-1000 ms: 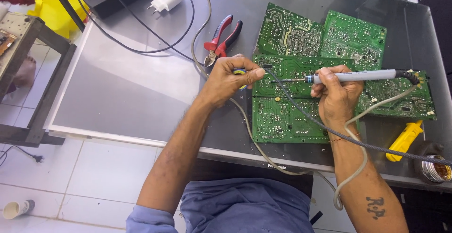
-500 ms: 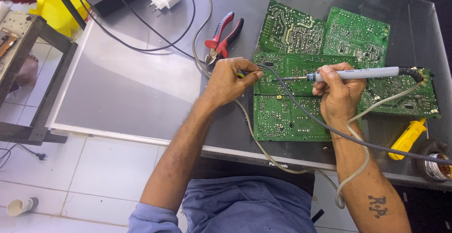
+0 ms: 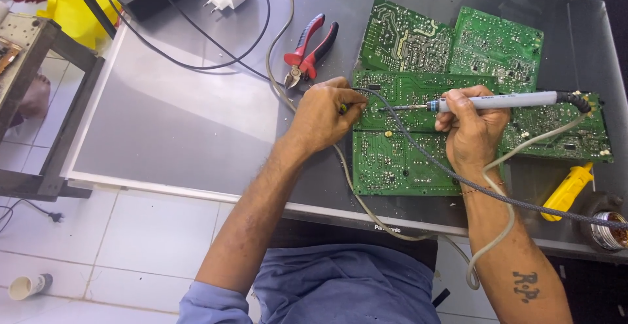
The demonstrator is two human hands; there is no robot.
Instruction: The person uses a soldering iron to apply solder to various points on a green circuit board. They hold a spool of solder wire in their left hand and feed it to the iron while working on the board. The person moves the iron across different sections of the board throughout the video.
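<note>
The right hand held a grey soldering iron like a pen, fingers closed round its barrel, the tip pointing toward nine o'clock and resting on the front green circuit board, probably so the heat met one joint only. The left hand, at nine o'clock from that tip, pinched something small and greenish against the board's edge; whether that was solder or a component lead could not be made out. The iron's cord trailed toward five o'clock, clear of the work. More boards lay overlapped at twelve o'clock, red-handled cutters at eleven, within reach. A yellow-handled tool and a round tin sat at four o'clock, the tin cut off by the frame. All rested on a grey panel.
</note>
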